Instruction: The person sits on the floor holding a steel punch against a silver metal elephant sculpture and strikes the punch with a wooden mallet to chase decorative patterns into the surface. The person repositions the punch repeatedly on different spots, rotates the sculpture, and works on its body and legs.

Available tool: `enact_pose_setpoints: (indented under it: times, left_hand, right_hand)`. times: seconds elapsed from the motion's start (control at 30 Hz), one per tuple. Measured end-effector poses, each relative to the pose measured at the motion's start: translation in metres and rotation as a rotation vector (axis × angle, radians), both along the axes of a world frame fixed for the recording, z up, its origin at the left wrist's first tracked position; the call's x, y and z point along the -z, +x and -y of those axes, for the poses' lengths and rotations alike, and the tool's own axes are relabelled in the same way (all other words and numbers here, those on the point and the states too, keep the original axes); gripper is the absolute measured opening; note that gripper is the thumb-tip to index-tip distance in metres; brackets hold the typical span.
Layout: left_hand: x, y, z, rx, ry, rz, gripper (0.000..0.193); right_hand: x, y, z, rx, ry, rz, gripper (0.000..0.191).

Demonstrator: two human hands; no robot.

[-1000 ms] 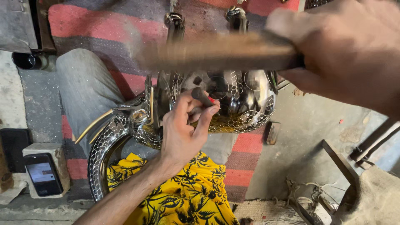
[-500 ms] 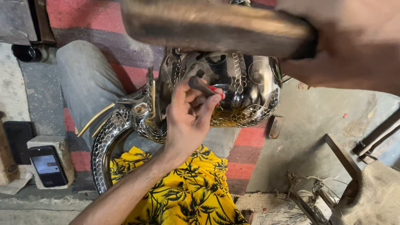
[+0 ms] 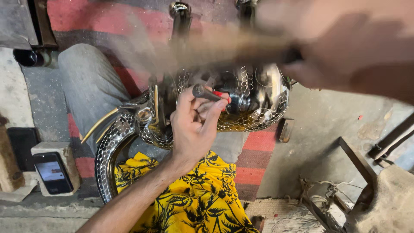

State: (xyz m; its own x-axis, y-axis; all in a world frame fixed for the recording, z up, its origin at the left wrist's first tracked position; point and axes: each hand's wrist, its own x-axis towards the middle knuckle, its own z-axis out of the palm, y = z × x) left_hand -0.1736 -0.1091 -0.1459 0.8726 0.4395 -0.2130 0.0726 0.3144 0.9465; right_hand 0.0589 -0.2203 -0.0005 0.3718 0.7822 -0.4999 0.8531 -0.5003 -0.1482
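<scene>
— What are we working on here?

— A shiny silver metal vessel (image 3: 241, 103), rounded, its skin chased with chain-like bands, circles and a scaly net along the lower edge, where it shows a brassy yellow. A curved patterned handle (image 3: 110, 151) sweeps down from it on our left side. It rests against our grey-trousered knee (image 3: 88, 88), over the red-striped mat (image 3: 254, 155) on the floor.

— And our hands?

— Our left hand (image 3: 194, 127) pinches a short dark punch (image 3: 206, 92) with a red mark, fingers closed round it, its tip set on the vessel's wall. Our right hand (image 3: 345, 56) is clenched on a wooden hammer handle (image 3: 207, 49), blurred with motion above the vessel.

— Anything else close by?

— A yellow palm-print cloth (image 3: 194, 203) under our forearm, and a phone (image 3: 52, 172) lying on a block.
</scene>
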Motion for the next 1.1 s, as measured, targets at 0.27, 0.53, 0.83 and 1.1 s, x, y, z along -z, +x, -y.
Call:
enact_pose_setpoints:
  times: [0.27,0.53,0.83,1.1]
  left_hand:
    - [-0.003,0.005,-0.004,0.04,-0.125,-0.006,0.027]
    - [-0.005,0.011,-0.015,0.17,-0.012,0.023,0.034]
    - [-0.022,0.024,-0.034,0.462,0.329,-0.051,0.028]
    - [-0.031,0.041,-0.042,0.568,0.498,0.201,0.036]
  right_hand:
    - [0.01,-0.002,-0.014,0.426,-0.277,-0.164,0.017]
    - [0.036,0.003,0.044,0.305,0.096,-0.153,0.038]
    - [0.1,-0.013,0.131,0.608,0.394,-0.205,0.028]
    - [0.09,-0.038,0.183,0.563,0.432,-0.114,0.013]
